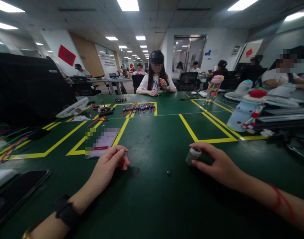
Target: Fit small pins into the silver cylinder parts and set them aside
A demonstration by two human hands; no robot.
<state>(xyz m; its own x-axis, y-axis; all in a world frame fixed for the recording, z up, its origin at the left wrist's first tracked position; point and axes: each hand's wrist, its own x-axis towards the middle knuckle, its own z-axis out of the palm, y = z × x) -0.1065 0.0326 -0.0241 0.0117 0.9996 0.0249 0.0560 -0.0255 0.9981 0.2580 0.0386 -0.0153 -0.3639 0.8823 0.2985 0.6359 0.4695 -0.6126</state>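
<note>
My right hand has its thumb and fingers around a short grey cylinder, which stands nearly upright on the green table. A lighter round end shows at its top; what kind of part it is, I cannot tell. Between my hands lies a tiny dark ring-shaped piece, touched by neither. My left hand rests to the left with loosely curled fingers, and nothing shows in it. Just beyond that hand, a phone with a lit screen lies flat, partly blurred out.
Yellow tape marks the green table. Bundled coloured wires lie farther back, near a white fan. A blue bottle and a clear bottle stand right. A dark phone lies left. A person sits opposite.
</note>
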